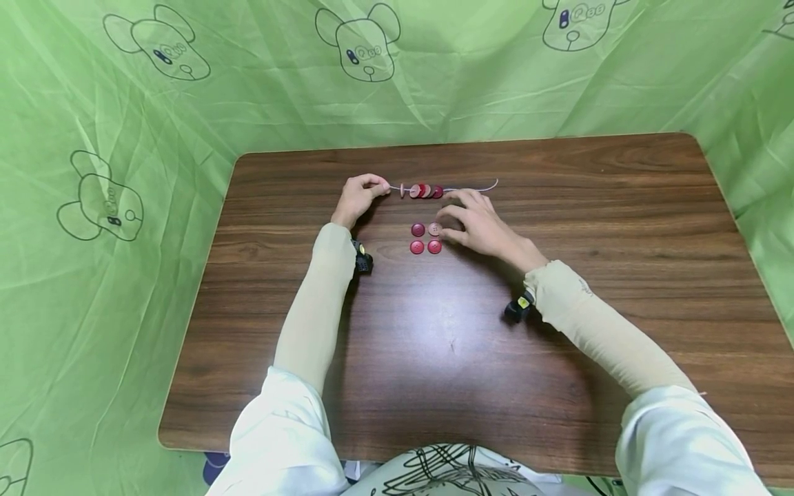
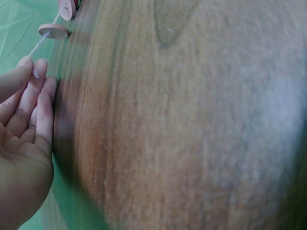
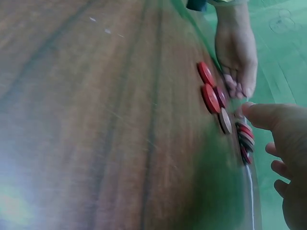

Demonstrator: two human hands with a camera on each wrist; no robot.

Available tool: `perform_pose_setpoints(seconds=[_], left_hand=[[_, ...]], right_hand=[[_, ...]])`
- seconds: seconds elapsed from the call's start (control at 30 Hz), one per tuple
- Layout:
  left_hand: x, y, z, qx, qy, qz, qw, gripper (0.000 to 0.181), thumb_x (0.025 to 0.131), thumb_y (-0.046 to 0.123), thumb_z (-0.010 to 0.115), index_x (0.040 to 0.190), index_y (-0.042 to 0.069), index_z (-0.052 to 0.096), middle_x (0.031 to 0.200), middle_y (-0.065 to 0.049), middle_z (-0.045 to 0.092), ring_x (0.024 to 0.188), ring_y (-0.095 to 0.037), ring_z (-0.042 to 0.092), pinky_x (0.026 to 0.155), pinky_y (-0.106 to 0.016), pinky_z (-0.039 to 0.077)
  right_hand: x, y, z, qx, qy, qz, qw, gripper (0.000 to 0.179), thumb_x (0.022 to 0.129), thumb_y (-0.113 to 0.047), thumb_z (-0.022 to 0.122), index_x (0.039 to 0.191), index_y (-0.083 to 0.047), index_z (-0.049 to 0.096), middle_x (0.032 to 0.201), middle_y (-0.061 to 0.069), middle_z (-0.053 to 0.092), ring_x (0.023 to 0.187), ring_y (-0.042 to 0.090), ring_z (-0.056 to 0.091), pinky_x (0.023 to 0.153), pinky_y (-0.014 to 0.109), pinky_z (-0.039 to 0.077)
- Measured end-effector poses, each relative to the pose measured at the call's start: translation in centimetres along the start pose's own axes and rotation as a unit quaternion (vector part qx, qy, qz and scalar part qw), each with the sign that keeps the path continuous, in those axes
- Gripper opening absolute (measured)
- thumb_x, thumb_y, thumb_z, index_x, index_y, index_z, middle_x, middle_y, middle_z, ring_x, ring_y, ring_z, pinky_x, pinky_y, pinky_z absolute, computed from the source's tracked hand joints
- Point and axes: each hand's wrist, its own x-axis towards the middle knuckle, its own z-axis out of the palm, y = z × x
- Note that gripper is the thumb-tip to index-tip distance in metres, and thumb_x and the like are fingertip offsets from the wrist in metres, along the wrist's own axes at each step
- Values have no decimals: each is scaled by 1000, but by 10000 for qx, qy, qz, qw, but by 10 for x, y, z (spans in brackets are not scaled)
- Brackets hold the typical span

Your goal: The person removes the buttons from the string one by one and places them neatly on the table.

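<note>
My left hand (image 1: 358, 196) pinches one end of a thin pale string (image 2: 37, 47) between thumb and fingertips. Several red and pink buttons (image 1: 425, 191) are threaded on that string. One pink button (image 2: 53, 31) stands on edge nearest the left hand, a little apart from the bunch. My right hand (image 1: 477, 222) hovers over the table beside the loose buttons, its fingers spread and slightly bent, holding nothing that I can see. Below the string lie a dark red button (image 1: 418, 229), a pink button (image 1: 435, 229) close to the right fingertips, and two red buttons (image 1: 417, 246).
The brown wooden table (image 1: 446, 386) reaches out to both sides and toward the body. The string's free end (image 1: 495, 184) curls up to the right of the threaded buttons. A green curtain (image 1: 471, 89) with bear drawings hangs along the back and sides.
</note>
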Motion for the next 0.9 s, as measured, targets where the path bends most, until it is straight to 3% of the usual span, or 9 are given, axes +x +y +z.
perform_pose_setpoints(seconds=[0.23, 0.47, 0.9], left_hand=[[0, 0, 0, 61, 23, -21, 10000, 13, 88, 24, 69, 93, 12, 71, 97, 0, 69, 94, -10, 55, 88, -25, 39], [-1, 1, 1, 63, 22, -48, 10000, 12, 88, 25, 70, 92, 13, 71, 100, 0, 69, 95, -10, 55, 89, -25, 39], [-1, 1, 0, 66, 44, -5, 10000, 12, 88, 24, 70, 91, 12, 71, 98, 0, 69, 94, -10, 55, 87, -25, 39]], right_hand=[[10, 15, -4, 97, 143, 461, 9988, 35, 85, -33, 72, 114, -14, 66, 140, 14, 45, 133, 35, 31, 109, 56, 19], [22, 28, -4, 193, 121, 916, 9955, 38, 87, -33, 69, 118, -11, 64, 141, 15, 43, 134, 36, 30, 108, 65, 15], [42, 42, 6, 213, 214, 1228, 9920, 43, 87, -34, 70, 124, -15, 62, 139, 16, 45, 129, 38, 35, 104, 56, 24]])
